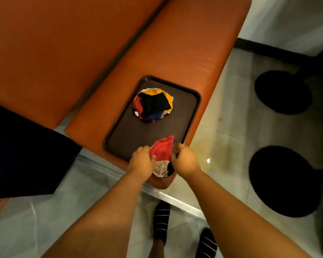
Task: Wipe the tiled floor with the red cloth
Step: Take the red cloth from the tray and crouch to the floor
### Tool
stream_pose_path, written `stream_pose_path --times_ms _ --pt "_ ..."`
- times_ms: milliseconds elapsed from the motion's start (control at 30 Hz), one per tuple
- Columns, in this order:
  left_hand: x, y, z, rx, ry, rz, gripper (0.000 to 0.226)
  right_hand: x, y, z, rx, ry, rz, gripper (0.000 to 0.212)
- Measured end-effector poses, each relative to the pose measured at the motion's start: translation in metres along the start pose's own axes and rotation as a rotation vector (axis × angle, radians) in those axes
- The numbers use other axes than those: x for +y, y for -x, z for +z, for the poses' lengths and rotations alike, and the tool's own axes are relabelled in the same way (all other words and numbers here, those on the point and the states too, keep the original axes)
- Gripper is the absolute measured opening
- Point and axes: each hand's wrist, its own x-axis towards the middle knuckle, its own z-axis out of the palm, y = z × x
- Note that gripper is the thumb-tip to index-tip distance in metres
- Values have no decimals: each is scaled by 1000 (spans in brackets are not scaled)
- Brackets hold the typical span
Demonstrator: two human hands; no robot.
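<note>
Cloth (pixel 162 151) red, crumpled, pale lower part | left hand (pixel 141 161) grip pinching it | right hand (pixel 185 160) likewise

Brown tray (pixel 186 112) on orange bench (pixel 175 53), crumpled wrappers (pixel 153 105) on tray, two black table bases (pixel 283 181)

Orange padded bench seat (pixel 175 58) runs diagonally across the shot, with a matching orange backrest (pixel 54 53) on the left and a dark seam between the two. The upholstery looks like smooth vinyl, kinda shiny. Under the seat edge there's a metal strip (pixel 175 198) along the base. The floor (pixel 231 116) is pale grey glossy tile with a yellowish glare near the bench. Two round black table bases (pixel 283 181) sit on the right, and a dark tabletop corner (pixel 22 159) pokes in from the left. Lighting is dim and warm.
</note>
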Motion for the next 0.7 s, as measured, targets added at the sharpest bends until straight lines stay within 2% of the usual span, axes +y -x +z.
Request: stream_pose_path --times_ms 100,267,400,467,600,700 --pt "-7 -12 14 -25 42 -13 38 9 -15 36 -13 -115 103 31" --pt "-2 -20 24 -30 80 -69 41 -3 -22 49 66 -324 332 32" --pt "-3 -23 35 -39 237 -106 34 -6 -33 54 85 -481 534 34" --pt "-4 -20 40 -80 281 -66 33 -5 -31 53 35 -447 510 27" --pt "2 -6 42 -103 348 -55 39 2 -14 38 96 -431 427 13" --pt "15 6 42 -53 388 -28 40 17 5 17 122 -560 375 21"
